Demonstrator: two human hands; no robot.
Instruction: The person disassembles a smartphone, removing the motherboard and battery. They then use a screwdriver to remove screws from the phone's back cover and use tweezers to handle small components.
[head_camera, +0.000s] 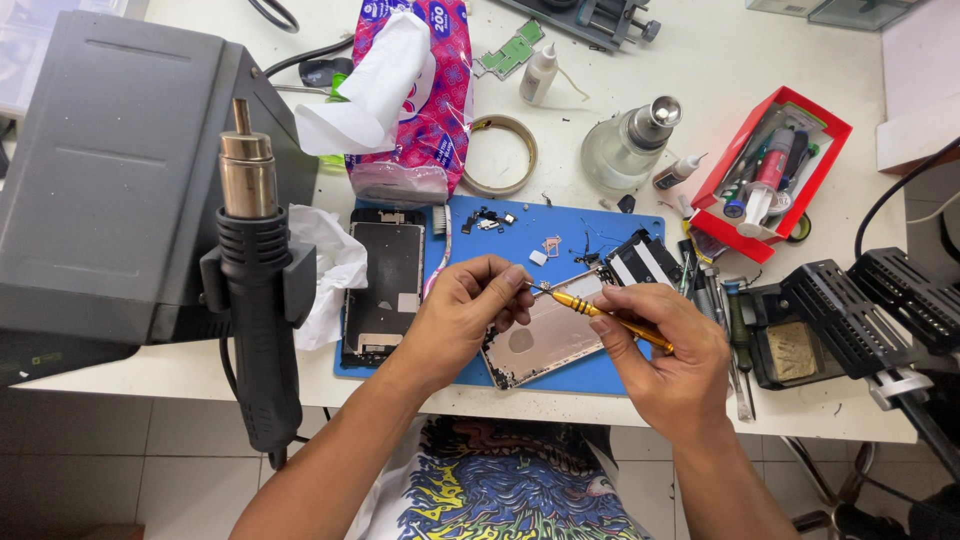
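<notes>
The right hand (672, 350) grips a yellow-handled screwdriver (600, 312) between thumb and fingers, closed round the handle, with the thin metal tip pointing left toward the left hand (462, 312); the left hand's thumb and forefinger are pressed together right at that tip, pinching something too small to make out. Both hands hover just above a phone back shell (545, 338), a pinkish metal piece lying tilted on the blue work mat (575, 222) near the table's front edge; the shell sits between the two hands and partly under them. To the left on the same mat lies a phone screen panel (385, 285), dark and face up, well apart from the shell; small loose parts (488, 218) are scattered on the far side of the mat. Further left, a hot air gun (255, 300) stands upright in its holder on the side of a grey station box (110, 170); crumpled white tissue (335, 265) lies between it and the mat. At the far side sit a tissue pack (432, 110), a roll of tape (502, 155) and a glass dispenser bottle (625, 148); to the right a red tray (830, 150) holds tubes and tools, and a black stand (860, 310) lies near the right edge of the table (700, 60).
</notes>
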